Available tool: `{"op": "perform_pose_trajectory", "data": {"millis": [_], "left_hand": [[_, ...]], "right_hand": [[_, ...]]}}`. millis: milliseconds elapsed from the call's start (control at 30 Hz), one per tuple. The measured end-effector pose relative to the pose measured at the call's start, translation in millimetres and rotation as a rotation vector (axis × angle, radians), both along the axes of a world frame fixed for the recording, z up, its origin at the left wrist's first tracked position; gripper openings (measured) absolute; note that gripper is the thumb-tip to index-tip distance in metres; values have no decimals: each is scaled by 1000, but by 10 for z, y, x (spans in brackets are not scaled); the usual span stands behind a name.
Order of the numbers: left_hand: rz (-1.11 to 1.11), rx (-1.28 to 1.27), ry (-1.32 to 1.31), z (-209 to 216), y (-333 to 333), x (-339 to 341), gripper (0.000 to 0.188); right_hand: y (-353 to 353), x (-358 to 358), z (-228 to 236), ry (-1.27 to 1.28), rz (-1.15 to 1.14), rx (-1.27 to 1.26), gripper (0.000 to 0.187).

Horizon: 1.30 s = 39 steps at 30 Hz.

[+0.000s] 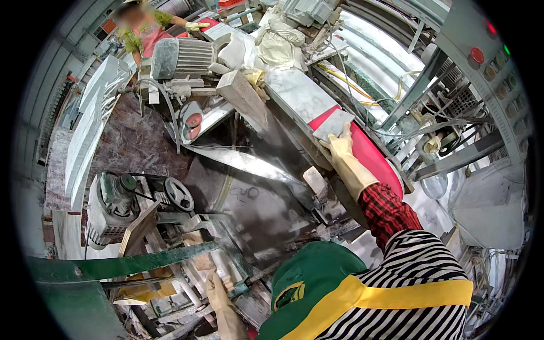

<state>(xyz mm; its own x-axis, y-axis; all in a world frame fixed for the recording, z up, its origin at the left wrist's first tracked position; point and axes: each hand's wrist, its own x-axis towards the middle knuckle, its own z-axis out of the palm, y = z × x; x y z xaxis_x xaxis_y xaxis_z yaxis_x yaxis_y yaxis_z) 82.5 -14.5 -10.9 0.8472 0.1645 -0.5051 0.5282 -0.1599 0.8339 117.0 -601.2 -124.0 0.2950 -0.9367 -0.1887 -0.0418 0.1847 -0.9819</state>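
Observation:
My right hand [344, 154], in a pale yellow rubber glove, reaches to a small grey-white stone piece [333, 124]. Its fingers are apart and rest against the near edge of that piece. Under the piece runs a red strip [371, 158] with a rounded near end. Farther along the strip lies a longer pale veined stone slab [297, 90]. Low in the picture, my left hand [220, 300], gloved alike, stretches its fingers beside a pale block [220, 265] on a cluttered frame. The underside of the left hand is hidden.
A co-worker [139, 28] stands at the far left, one gloved hand at the strip's far end. Motors [184, 58], a handwheel [179, 194] and a green bar [122, 263] stand left. Right are a button panel [496, 73] and loose cables. White slabs [90, 130] lean at left.

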Motion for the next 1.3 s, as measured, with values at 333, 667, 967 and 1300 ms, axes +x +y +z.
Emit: {"op": "perform_pose_trajectory", "data": {"millis": [333, 667, 967, 1300], "left_hand": [[348, -79, 92, -372, 783, -762, 38], [599, -85, -17, -94, 968, -1509, 33], [877, 726, -303, -423, 2002, -2543, 51], [974, 1043, 84, 534, 2831, -2238, 95]], "right_hand": [[248, 387, 459, 67, -141, 62, 85], [825, 574, 1129, 1228, 755, -621, 41], [-844, -212, -2, 135, 645, 90, 47], [-119, 205, 42, 50, 758, -111, 45]]}}
